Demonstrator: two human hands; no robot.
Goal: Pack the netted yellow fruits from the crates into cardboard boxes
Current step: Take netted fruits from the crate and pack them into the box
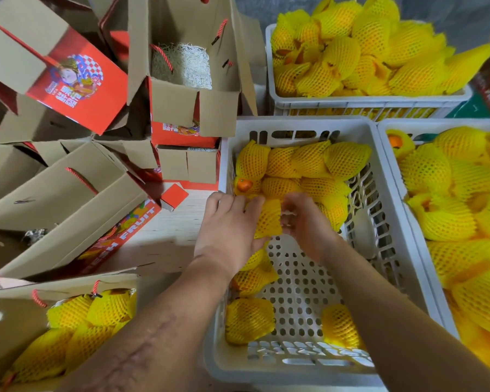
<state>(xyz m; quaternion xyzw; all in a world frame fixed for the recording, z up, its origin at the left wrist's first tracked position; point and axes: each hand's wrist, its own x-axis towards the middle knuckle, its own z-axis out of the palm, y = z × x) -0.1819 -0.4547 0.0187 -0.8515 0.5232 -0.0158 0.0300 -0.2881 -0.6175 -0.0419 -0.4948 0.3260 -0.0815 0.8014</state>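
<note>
- My left hand and right hand together grip 1 yellow foam-netted fruit, steadying its loose sleeve.
- I lift it over the white perforated plastic crate, bound for the half-filled brown cardboard box.

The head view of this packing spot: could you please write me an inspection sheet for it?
Surface: pale floor, bare between boxes and crates.
Job's things: middle crate partly emptied, its perforated bottom showing; far crate and right crate heaped with netted fruits; near box holds netted fruits; open box holds only pale padding.
Clutter: empty boxes lie tipped on the left; small red carton on the floor.
Grippers: left hand and right hand both grip one netted fruit over the middle crate.
Cables: nothing seen; only red rope handles on boxes.
Surroundings: grey ground beyond the far crate.
</note>
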